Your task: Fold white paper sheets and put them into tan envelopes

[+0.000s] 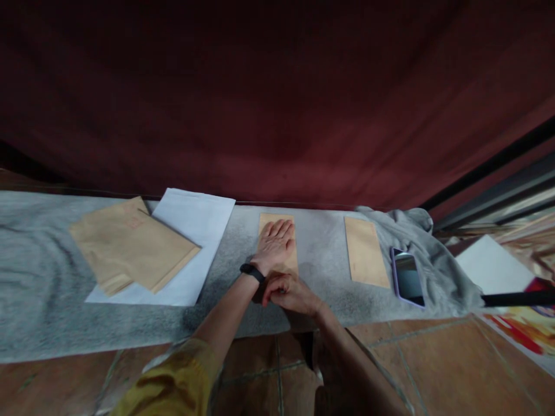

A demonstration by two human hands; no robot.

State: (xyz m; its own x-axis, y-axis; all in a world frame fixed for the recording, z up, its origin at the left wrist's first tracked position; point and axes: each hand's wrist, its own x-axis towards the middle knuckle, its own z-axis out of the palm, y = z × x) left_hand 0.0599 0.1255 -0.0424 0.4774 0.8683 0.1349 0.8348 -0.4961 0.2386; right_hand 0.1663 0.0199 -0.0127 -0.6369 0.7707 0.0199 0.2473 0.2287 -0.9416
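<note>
A tan paper envelope [291,267] lies on the grey cloth in front of me. My left hand [276,240], with a black band on its wrist, rests flat on it with fingers stretched out. At the envelope's near end, my right hand [289,293] is curled into a loose fist, its knuckles against or just over the paper; I cannot tell how firmly it touches. Nothing shows inside the curled fingers. Another tan envelope [366,252] lies flat to the right, apart from both hands.
Left on the grey cloth [34,283], several larger brown envelopes [139,242] overlap white paper sheets [208,225]. A phone [408,277] in a purple case lies at right. Behind hangs a dark red cloth [277,115]. A black bar [515,299] and white sheet [494,266] are far right, above floor tiles [459,358].
</note>
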